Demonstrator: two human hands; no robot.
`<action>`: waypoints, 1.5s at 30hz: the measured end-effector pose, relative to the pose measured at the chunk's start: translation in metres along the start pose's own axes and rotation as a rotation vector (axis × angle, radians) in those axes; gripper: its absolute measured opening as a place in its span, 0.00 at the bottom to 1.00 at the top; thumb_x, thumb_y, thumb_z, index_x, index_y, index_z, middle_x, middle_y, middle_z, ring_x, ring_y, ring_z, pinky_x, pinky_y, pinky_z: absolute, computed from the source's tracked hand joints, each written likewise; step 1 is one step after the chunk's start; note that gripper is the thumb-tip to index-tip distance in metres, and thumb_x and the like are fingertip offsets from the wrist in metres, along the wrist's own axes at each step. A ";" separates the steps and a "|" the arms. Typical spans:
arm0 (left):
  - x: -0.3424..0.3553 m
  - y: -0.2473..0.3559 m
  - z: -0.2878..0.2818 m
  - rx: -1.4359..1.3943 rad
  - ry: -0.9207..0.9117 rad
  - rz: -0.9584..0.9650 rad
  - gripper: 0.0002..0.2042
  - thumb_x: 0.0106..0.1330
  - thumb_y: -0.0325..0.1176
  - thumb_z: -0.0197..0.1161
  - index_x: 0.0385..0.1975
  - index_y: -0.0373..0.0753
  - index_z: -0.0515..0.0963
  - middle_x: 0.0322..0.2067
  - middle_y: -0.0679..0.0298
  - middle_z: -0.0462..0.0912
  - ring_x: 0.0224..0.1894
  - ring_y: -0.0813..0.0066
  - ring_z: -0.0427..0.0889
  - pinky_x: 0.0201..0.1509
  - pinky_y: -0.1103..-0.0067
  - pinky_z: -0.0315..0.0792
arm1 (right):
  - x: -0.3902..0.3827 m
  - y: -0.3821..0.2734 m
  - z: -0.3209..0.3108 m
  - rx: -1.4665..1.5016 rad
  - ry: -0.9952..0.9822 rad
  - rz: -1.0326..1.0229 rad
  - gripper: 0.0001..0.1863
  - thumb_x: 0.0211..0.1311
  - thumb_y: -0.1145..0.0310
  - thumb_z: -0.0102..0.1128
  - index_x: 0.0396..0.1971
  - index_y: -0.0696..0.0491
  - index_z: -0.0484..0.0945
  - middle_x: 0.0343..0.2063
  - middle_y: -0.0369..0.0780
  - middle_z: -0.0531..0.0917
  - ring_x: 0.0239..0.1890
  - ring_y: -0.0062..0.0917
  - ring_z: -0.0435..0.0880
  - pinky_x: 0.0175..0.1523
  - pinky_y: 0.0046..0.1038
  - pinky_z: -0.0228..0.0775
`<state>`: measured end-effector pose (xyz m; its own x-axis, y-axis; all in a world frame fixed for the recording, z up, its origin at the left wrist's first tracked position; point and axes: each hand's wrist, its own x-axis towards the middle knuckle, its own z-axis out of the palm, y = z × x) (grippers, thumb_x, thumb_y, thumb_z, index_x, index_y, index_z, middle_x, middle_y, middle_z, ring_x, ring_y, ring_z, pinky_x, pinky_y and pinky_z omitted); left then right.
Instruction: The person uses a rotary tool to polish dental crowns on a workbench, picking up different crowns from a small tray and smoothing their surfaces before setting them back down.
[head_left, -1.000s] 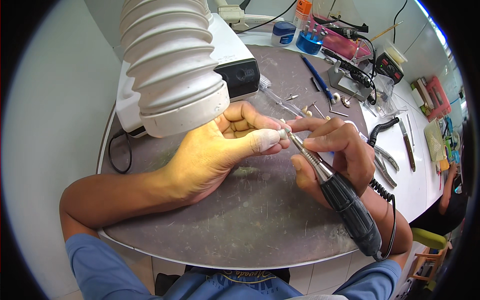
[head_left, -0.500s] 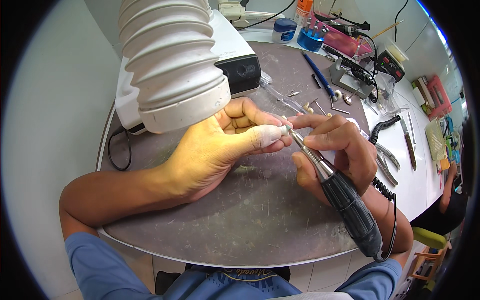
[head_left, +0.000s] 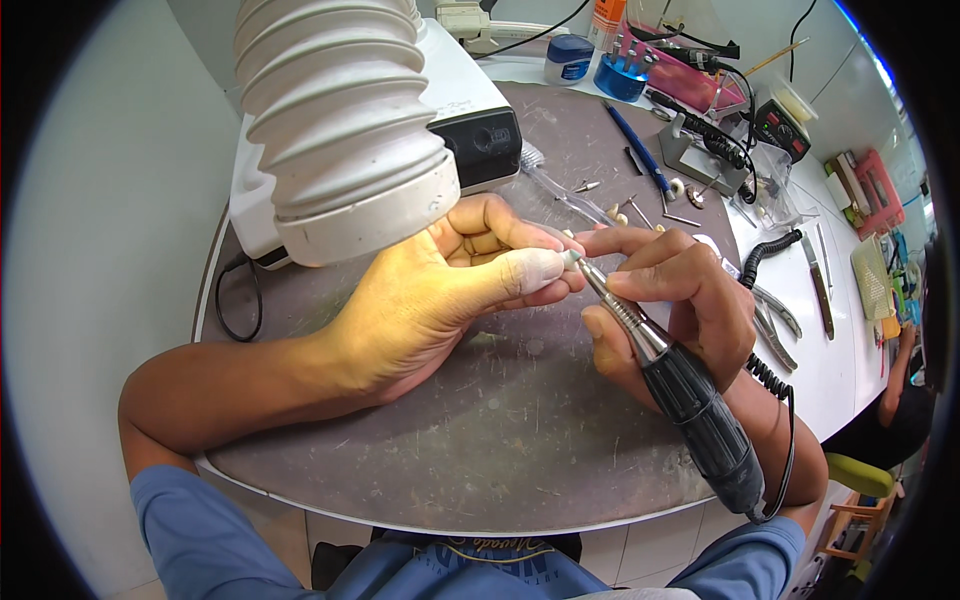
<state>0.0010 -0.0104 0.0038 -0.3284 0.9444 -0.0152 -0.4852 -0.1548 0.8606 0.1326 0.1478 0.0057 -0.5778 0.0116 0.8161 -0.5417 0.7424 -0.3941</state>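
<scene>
My left hand [head_left: 450, 285] is pinched round a small white piece [head_left: 570, 259], mostly covered by thumb and fingers; its exact kind is hidden. White powder coats that thumb's tip. Held like a pen in my right hand [head_left: 680, 300] is a handpiece grinder [head_left: 690, 405] with a silver nose and black ribbed body. Its small greenish tip meets or nearly meets the white piece. The two hands' fingertips come close together over the brown bench mat [head_left: 480, 450]. Above my left wrist hangs a white corrugated suction hose [head_left: 345, 130].
Behind the hose stands a white box unit [head_left: 470, 85]. A clear-handled brush [head_left: 565, 195], loose burs and a blue pen [head_left: 640, 150] lie beyond my hands. At right are a handpiece stand [head_left: 700, 160], pliers [head_left: 775, 330], a knife [head_left: 818, 285] and another person's arm [head_left: 897, 375].
Almost nothing differs. Both hands keep their places, with only a very slight shift of the white piece at the grinder's tip.
</scene>
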 end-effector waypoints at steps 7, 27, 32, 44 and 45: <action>0.000 0.001 0.001 0.016 0.010 -0.012 0.07 0.62 0.29 0.64 0.36 0.36 0.75 0.46 0.56 0.77 0.48 0.72 0.79 0.57 0.76 0.72 | -0.001 0.001 -0.001 -0.038 -0.004 -0.006 0.13 0.40 0.80 0.70 0.27 0.60 0.76 0.22 0.42 0.80 0.32 0.34 0.87 0.37 0.27 0.80; 0.001 -0.002 -0.003 0.046 -0.010 0.015 0.07 0.63 0.27 0.63 0.38 0.36 0.75 0.46 0.56 0.78 0.48 0.72 0.79 0.57 0.75 0.71 | -0.002 0.003 -0.001 -0.054 -0.023 0.002 0.13 0.40 0.79 0.71 0.27 0.59 0.76 0.22 0.42 0.80 0.33 0.34 0.87 0.35 0.25 0.78; 0.001 -0.002 -0.001 0.051 -0.002 0.018 0.07 0.63 0.27 0.63 0.38 0.36 0.75 0.46 0.56 0.78 0.48 0.73 0.79 0.57 0.76 0.72 | -0.002 0.002 -0.002 -0.068 -0.032 0.010 0.12 0.40 0.79 0.70 0.27 0.59 0.76 0.22 0.42 0.80 0.33 0.34 0.87 0.34 0.25 0.79; 0.000 0.000 0.001 0.032 0.013 0.010 0.06 0.63 0.28 0.63 0.36 0.36 0.75 0.44 0.58 0.78 0.46 0.75 0.80 0.54 0.79 0.74 | -0.003 0.001 -0.008 -0.011 -0.147 -0.017 0.14 0.48 0.81 0.64 0.34 0.62 0.70 0.26 0.43 0.75 0.39 0.43 0.85 0.43 0.35 0.78; 0.000 0.000 0.001 0.026 0.016 0.001 0.06 0.63 0.28 0.63 0.36 0.36 0.75 0.44 0.58 0.78 0.46 0.75 0.80 0.54 0.79 0.74 | -0.003 0.001 -0.007 -0.011 -0.147 -0.017 0.14 0.48 0.81 0.64 0.34 0.62 0.70 0.26 0.43 0.75 0.39 0.43 0.85 0.43 0.35 0.78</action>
<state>0.0017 -0.0101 0.0042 -0.3423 0.9393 -0.0221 -0.4639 -0.1485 0.8733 0.1387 0.1532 0.0059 -0.6526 -0.0985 0.7513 -0.5457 0.7490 -0.3758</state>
